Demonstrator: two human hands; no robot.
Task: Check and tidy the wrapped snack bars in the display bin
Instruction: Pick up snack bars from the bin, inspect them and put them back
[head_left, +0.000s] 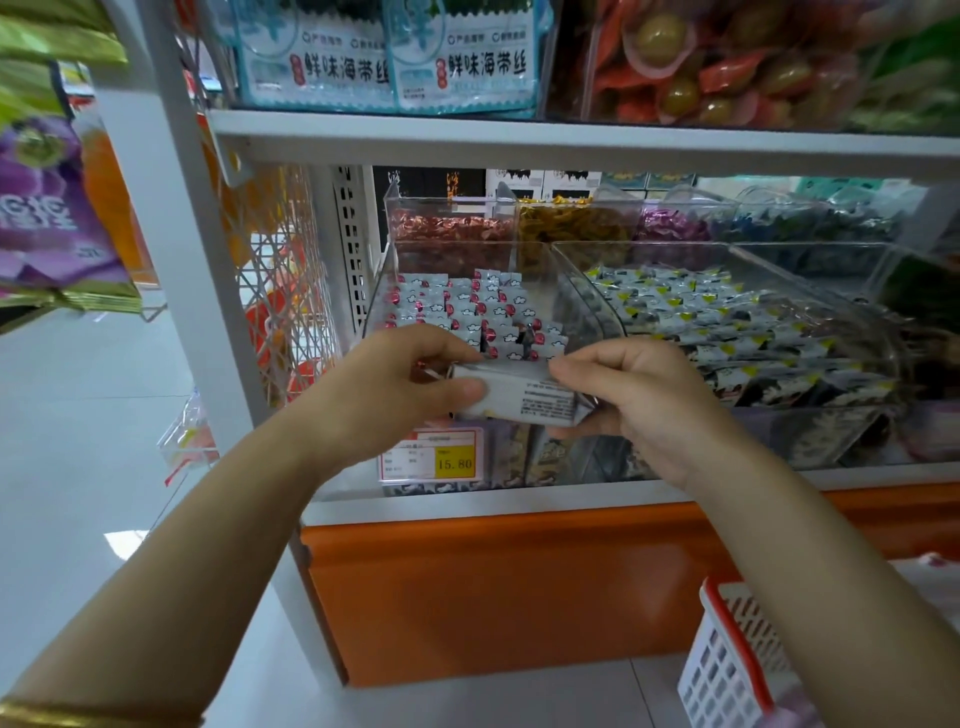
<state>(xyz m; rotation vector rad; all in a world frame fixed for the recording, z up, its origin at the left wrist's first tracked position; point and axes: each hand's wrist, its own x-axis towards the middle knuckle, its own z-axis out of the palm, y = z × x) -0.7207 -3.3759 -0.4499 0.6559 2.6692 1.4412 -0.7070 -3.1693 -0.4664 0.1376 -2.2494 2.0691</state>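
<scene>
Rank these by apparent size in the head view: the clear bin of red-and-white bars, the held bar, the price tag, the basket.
1. clear bin
2. basket, nearer the camera and partly hidden
3. held bar and price tag: too alike to rank; the bar's ends are covered

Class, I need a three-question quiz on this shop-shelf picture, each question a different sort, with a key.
1. True or false: the left hand and the right hand both hold the white wrapped snack bar.
2. What price does the yellow price tag show? A 15.80 B 9.90 C 25.00
3. Fill in: the display bin of black-and-yellow bars stands to the ____ of the red-and-white bars.
Key: 1 true; 2 A; 3 right.
</scene>
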